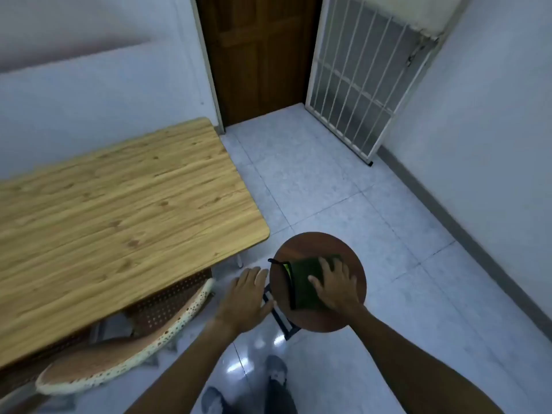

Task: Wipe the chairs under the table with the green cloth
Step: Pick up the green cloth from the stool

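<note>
Pressing flat, the right hand (334, 289) spreads its fingers on the green cloth (304, 286) over the stool (316, 243). The left hand (248, 297), fingers apart, should steady its rim.

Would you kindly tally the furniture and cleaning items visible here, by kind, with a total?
Tables: 1, the wooden table
Seats: 2, the round brown stool and the perforated chair tucked partly under the table
Cloths: 1, the green cloth under the right hand
Total: 4
</note>
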A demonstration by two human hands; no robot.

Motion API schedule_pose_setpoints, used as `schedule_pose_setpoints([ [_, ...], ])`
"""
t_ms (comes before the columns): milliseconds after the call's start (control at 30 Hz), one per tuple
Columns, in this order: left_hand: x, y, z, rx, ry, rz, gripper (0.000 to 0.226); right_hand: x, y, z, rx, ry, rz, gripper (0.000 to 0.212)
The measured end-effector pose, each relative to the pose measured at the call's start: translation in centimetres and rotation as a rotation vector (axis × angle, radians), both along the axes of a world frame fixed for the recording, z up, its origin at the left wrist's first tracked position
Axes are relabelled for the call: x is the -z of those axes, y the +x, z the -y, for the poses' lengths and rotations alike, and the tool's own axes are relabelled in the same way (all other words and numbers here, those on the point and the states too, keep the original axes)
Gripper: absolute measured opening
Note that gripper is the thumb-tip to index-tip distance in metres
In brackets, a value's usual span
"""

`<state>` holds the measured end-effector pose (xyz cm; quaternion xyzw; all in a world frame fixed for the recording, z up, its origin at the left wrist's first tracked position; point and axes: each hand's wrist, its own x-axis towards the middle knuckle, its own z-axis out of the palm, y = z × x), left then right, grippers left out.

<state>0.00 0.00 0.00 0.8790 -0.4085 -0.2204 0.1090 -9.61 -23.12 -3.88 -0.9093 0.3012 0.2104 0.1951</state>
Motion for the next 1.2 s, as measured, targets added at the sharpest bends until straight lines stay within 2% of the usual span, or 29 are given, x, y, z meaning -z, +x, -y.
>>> schedule_pose_setpoints([
  [167,3.2,-0.5,0.5,-0.069,0.006,0.012,0.068,4.5,1.1,-0.2,-0.325,-0.103,-0.034,0.081],
  [333,6.0,-1.2,-0.1,-0.101,-0.045,-0.04,0.067,7.7,1.8,0.0,-0.435,-0.191,-0.036,0.094],
  [600,8.9,-3.4,-1.9,-0.134,0.015,-0.1,0.068,10.8,1.6,-0.1,-0.469,-0.338,0.052,0.07],
  [733,8.7,-3.7,-2.4,-0.145,0.006,-0.101,0.069,9.9,2.0,-0.2,-0.502,-0.396,0.034,0.07],
  [833,7.6,-3.5,-2.7,-0.176,-0.03,-0.074,0.068,8.6,2.1,-1.0,-0.512,-0.358,0.067,0.073],
  [933,5.4,-3.1,-3.8,-0.214,-0.078,-0.03,0.067,7.0,2.1,-3.6,-0.498,-0.21,0.192,0.08],
  [1033,3.1,-2.9,-5.5,-0.255,-0.124,0.015,0.065,5.1,2.9,-7.4,-0.417,-0.061,0.358,0.068],
  [1200,-1.3,-3.2,-9.3,-0.324,-0.289,0.16,0.061,0.1,5.6,-14.3,-0.512,0.064,0.585,0.054],
])
